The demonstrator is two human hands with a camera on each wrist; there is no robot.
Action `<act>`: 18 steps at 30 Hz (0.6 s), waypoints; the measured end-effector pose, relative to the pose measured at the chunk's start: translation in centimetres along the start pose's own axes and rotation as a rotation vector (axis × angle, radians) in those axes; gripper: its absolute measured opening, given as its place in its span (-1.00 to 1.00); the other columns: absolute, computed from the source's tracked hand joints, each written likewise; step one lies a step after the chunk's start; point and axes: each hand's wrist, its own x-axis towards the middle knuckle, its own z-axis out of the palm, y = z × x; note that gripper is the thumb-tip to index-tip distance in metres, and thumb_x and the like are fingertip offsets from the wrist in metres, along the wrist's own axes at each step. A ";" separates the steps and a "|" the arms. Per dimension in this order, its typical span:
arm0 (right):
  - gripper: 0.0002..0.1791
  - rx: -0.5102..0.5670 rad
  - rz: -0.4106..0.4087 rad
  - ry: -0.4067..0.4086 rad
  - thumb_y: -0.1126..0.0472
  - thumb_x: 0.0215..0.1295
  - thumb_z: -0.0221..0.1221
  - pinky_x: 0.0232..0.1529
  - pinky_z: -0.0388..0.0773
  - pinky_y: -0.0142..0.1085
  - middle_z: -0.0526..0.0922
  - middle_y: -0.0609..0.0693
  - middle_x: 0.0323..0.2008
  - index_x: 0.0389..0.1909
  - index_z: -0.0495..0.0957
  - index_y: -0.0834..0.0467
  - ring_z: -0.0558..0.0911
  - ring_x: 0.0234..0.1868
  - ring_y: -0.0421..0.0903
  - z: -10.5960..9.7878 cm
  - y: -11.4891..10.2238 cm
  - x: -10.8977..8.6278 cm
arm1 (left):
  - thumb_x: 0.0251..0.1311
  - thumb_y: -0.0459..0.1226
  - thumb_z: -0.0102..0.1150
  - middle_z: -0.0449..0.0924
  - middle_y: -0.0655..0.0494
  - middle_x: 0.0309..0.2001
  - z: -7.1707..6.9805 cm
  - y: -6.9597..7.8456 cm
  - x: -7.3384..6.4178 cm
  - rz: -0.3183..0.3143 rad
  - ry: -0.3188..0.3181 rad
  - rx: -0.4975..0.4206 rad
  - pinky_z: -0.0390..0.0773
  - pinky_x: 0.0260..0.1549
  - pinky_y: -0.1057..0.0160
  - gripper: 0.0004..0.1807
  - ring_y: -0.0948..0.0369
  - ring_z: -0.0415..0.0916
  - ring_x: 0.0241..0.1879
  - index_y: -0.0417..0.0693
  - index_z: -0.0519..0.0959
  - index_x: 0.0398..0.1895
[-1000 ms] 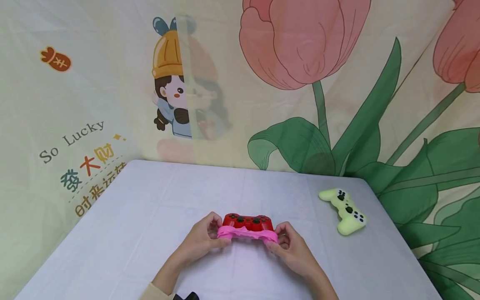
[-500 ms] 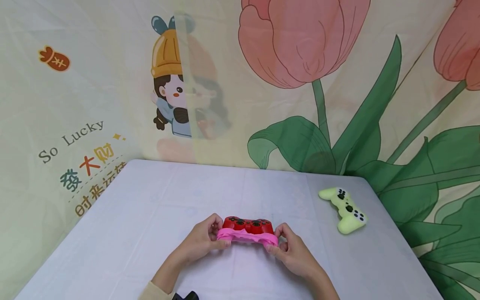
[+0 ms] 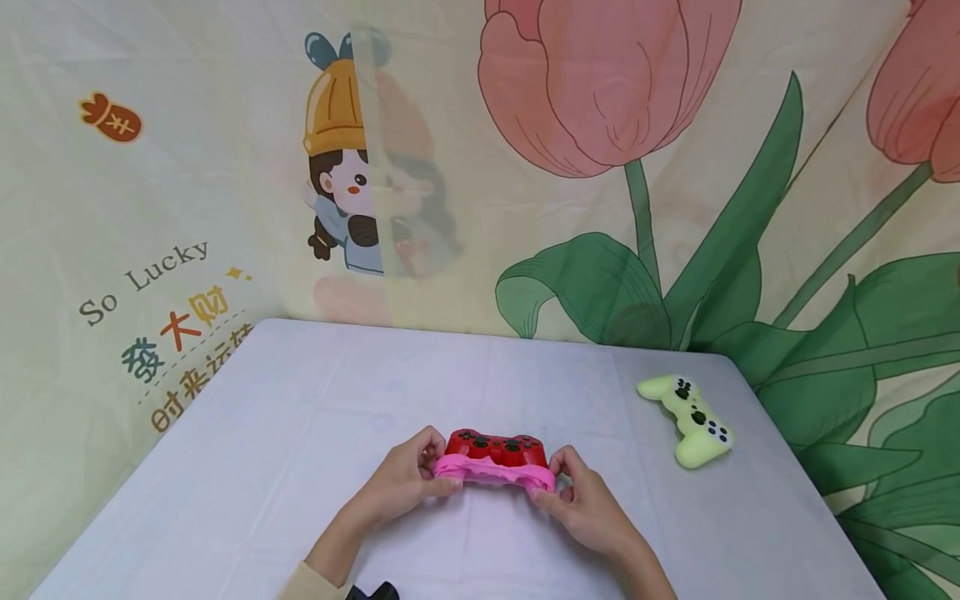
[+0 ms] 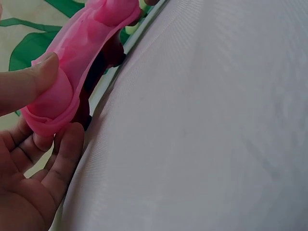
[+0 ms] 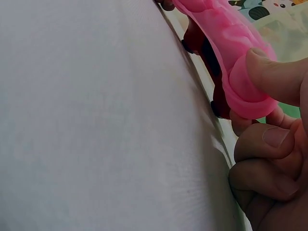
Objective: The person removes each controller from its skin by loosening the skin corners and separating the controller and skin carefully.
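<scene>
A red game controller (image 3: 497, 448) with dark sticks and buttons is held near the middle of the table. A pink silicone sleeve (image 3: 495, 472) covers its near side and both grip ends, leaving the red button side bare. My left hand (image 3: 405, 475) pinches the sleeve's left end; in the left wrist view the thumb presses on the pink sleeve (image 4: 79, 57) while fingers support it from below. At the other end, my right hand (image 3: 581, 500) pinches the sleeve too. The right wrist view shows that thumb on the pink bulge (image 5: 243, 79), fingers curled beneath.
A pale yellow-green game controller (image 3: 693, 421) lies at an angle toward the table's right edge. The table has a white cloth (image 3: 360, 392). Behind it hangs a printed curtain (image 3: 442, 308) with tulips. A black object (image 3: 375, 592) shows at the bottom edge, by the left sleeve.
Both hands keep their hold on the sleeve's ends. The red controller and sleeve have shifted and tilted only slightly.
</scene>
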 end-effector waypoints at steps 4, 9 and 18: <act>-0.52 -0.020 0.004 0.014 0.11 0.31 0.48 -0.58 0.26 -0.42 0.52 0.01 -0.28 -0.07 0.33 0.10 0.26 -0.65 -0.27 0.1 -0.1 0.0 | 0.10 -0.23 0.64 0.45 0.14 -0.42 0.0 -0.1 0.0 0.000 0.006 0.005 0.42 -0.47 0.35 -0.49 0.25 0.42 -0.43 -0.07 0.41 -0.12; -0.55 -0.043 0.004 0.041 0.10 0.33 0.46 -0.59 0.25 -0.42 0.58 0.02 -0.21 -0.09 0.34 0.09 0.24 -0.65 -0.26 0.3 -0.4 0.1 | 0.10 -0.23 0.63 0.43 0.15 -0.43 0.1 -0.1 0.1 0.001 0.030 0.027 0.39 -0.48 0.35 -0.50 0.25 0.38 -0.42 -0.05 0.42 -0.13; -0.56 -0.076 0.005 0.121 0.10 0.26 0.52 -0.57 0.32 -0.42 0.59 -0.03 -0.35 -0.12 0.41 0.04 0.34 -0.63 -0.27 0.5 -0.2 0.1 | 0.08 -0.19 0.65 0.48 0.10 -0.38 0.3 0.1 0.1 -0.014 0.064 0.060 0.44 -0.41 0.34 -0.50 0.20 0.45 -0.34 -0.04 0.42 -0.17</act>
